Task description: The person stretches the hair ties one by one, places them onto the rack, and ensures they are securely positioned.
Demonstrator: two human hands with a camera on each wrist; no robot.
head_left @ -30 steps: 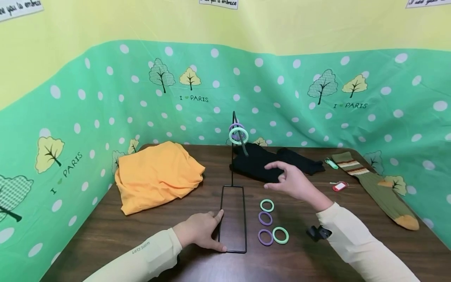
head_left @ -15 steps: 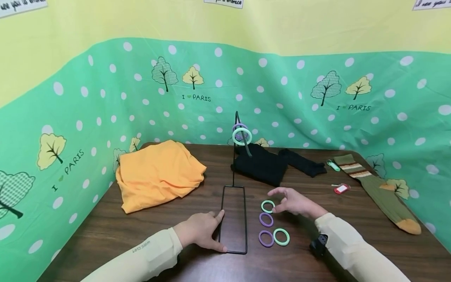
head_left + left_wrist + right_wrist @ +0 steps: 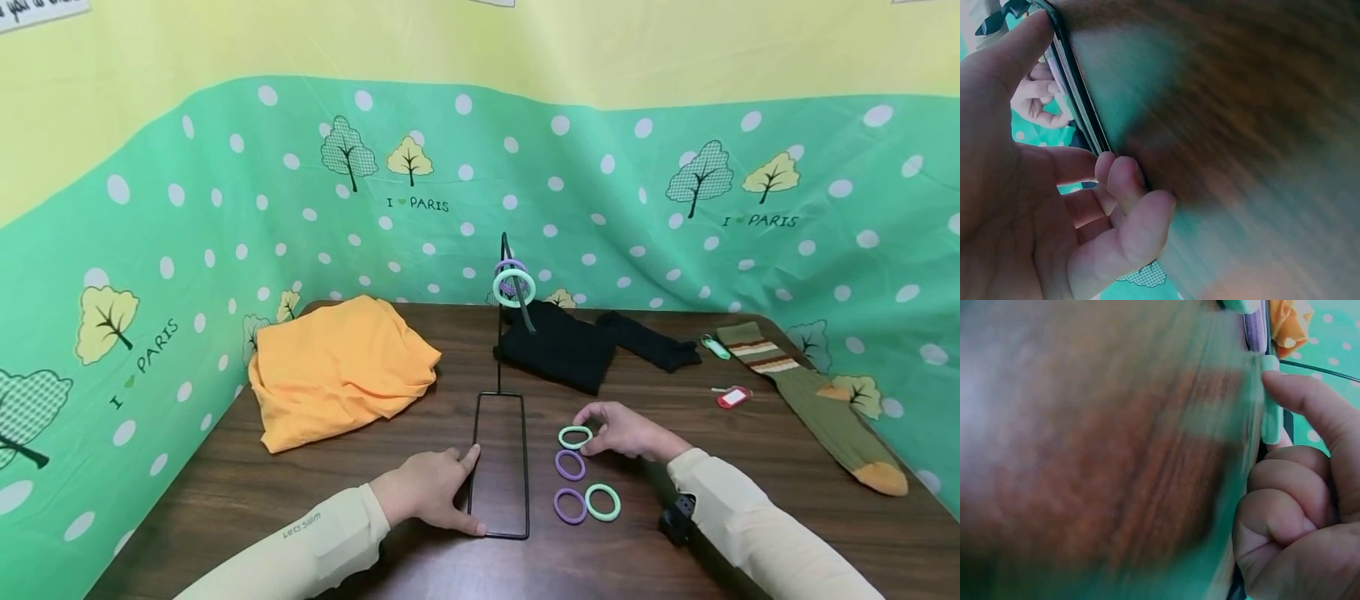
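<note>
My left hand [image 3: 431,492] rests on the left side of a black wire stand's rectangular base [image 3: 527,467], thumb at the near corner and a fingertip farther up the bar. To the right of the base, my right hand [image 3: 626,433] pinches a mint green ring [image 3: 561,437] between thumb and forefinger. The right wrist view shows that ring edge-on, its other fingers curled into the palm. Closer to me lie two purple rings [image 3: 556,506] and another mint green ring [image 3: 619,503]. A mint green ring [image 3: 514,304] and purple rings [image 3: 512,262] hang from the stand's sloping arm.
An orange cloth [image 3: 341,375] lies bunched at the left. Behind the stand is a black garment [image 3: 558,346]. A green key tag [image 3: 716,347], a red key tag [image 3: 732,397] and an olive striped sock [image 3: 817,408] lie at the right. A patterned curtain [image 3: 600,192] surrounds the table.
My right hand has come down from above the table to the farthest mint green ring and pinched it; the ring now looks tilted. My left hand has stayed on the base.
</note>
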